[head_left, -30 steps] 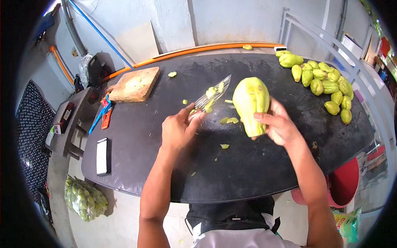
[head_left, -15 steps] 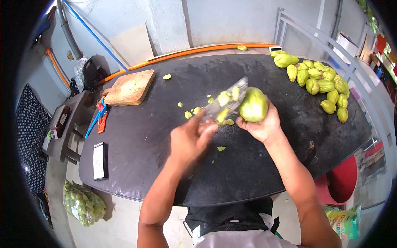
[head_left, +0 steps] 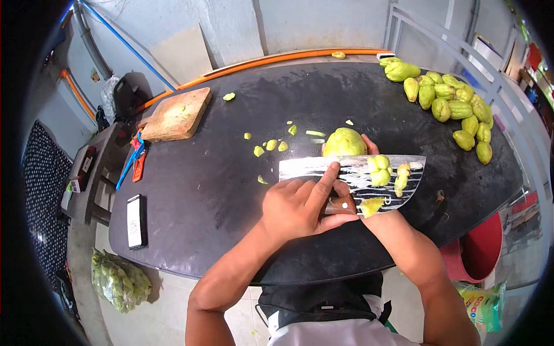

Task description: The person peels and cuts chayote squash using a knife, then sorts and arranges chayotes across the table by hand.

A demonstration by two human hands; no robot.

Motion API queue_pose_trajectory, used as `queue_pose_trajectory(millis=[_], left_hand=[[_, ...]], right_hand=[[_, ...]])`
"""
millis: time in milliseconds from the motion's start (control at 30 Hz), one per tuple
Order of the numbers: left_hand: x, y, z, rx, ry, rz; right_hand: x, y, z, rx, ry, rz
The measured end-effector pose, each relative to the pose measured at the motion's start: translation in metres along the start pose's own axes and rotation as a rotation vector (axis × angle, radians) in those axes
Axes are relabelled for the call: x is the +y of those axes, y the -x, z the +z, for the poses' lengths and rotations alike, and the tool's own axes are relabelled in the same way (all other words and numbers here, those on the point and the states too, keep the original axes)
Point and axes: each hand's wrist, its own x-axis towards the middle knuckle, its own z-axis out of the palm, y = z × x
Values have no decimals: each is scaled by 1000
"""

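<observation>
My left hand (head_left: 297, 207) grips the brown handle of a wide-bladed kitchen knife (head_left: 355, 179), its index finger stretched along the blade. Several green chayote slices (head_left: 379, 171) cling to the blade's upturned face. Just beyond the blade's upper edge, my right hand (head_left: 371, 145) holds a large, partly peeled chayote (head_left: 345, 142). The blade covers most of that hand and the fruit's lower part; whether the edge touches the fruit I cannot tell. Small chayote cuttings (head_left: 272, 145) lie on the black table (head_left: 202, 202) left of the fruit.
Several whole chayotes (head_left: 460, 109) are heaped at the table's right end. At the left are a wooden cutting board (head_left: 176, 115), an orange-and-blue tool (head_left: 138, 166) and a phone (head_left: 136, 222). A red bin (head_left: 482, 248) and a bag of green produce (head_left: 118, 281) stand on the floor.
The knife has swung from upright to nearly level and moved right and down, now in front of the chayote. The chayote in my right hand has shifted slightly left.
</observation>
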Motion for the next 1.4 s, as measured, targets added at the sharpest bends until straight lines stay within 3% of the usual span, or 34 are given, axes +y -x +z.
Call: queue_pose_trajectory(millis=[33,67,367,467,500,567,600,667,833,900,967,1033,1100,1400], left_hand=[[1,0,1,1,-5,5],[1,1,1,2,-10,9],[-4,4,-1,-21,3,3],[-12,5,-4,-24,13,-18],[-16,6,-10,-79,21,-90],[-38,9,-19,-233,104,-470],[-53,20,-20,-176,90,-492],[-64,29,-22,-98,145,-527],[-32,12,-14,-81,230,-431],[-25,10,-12,-105,148,-323],[-19,10,-7,-52,79,-162],[-13,9,-6,-54,48,-83],[-10,7,-8,-54,28,-39],[-9,7,-8,-59,-41,31]], right_hand=[[1,2,0,12,22,-40],[-3,3,1,-45,-114,59],[0,6,-6,-126,-140,13],[-7,0,-9,-155,-127,86],[-5,-12,-28,-127,-58,23],[-2,6,6,-45,-59,-57],[-9,6,8,-204,-36,-14],[-20,4,18,-156,12,12],[-21,-4,20,126,168,-28],[-14,-13,5,123,179,-166],[-20,-7,-2,-53,106,22],[-21,-9,-1,-38,44,27],[-22,-2,6,30,51,27],[-21,-5,-8,-131,-103,128]])
